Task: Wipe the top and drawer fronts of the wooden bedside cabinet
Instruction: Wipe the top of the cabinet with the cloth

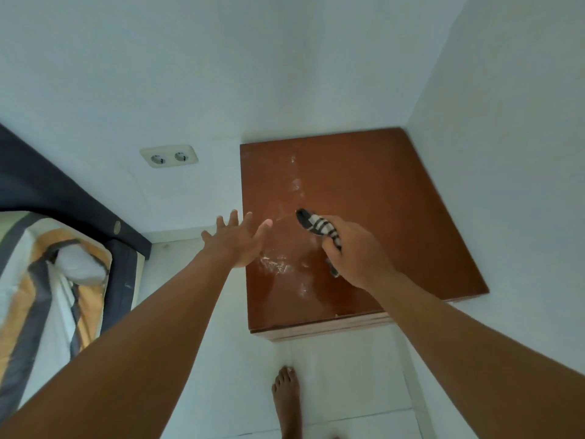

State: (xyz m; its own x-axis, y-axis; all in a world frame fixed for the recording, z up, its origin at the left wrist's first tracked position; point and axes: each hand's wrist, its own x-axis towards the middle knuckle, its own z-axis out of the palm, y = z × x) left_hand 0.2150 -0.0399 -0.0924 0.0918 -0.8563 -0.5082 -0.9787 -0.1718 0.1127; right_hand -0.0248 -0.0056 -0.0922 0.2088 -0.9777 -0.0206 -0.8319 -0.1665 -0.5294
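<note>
Right hand grasping a striped cloth above the cabinet top; left hand released.

The right hand (357,251) curls its fingers round a black-and-white striped cloth (319,228), whose end projects forward over the top of the wooden bedside cabinet (395,210). The left hand (239,240) is spread flat, fingers straight, holding nothing, at the cabinet's left edge. Whitish smears (278,264) mark the top. The cabinet stands in a wall corner. A double wall socket (169,156) sits to its left, a bed (53,264) farther left, a bare foot (286,397) on the floor in front.
</note>
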